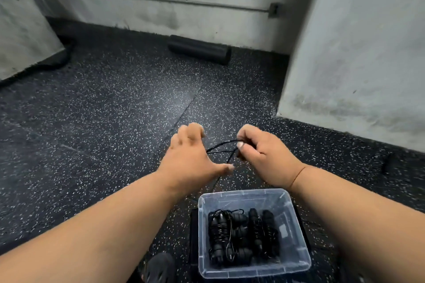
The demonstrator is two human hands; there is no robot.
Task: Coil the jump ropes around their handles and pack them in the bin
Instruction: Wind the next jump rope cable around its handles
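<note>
We are mid-coil on one rope. The speckled rubber floor lies under the clear, rigid plastic bin, which holds several wound ropes. Our right hand pinches thin black cord; our left hand is spread, touching the strands. Next, we judge, another loop needs taut cord.

A thin black jump rope hung in loose strands above the speckled floor, its cord crossing over itself and trailing down toward the bin. The clear plastic bin sat on the floor, open at the top. Inside it lay several black jump ropes, each coiled round its handles, packed side by side across the bin's bottom, nearer its left wall.
</note>
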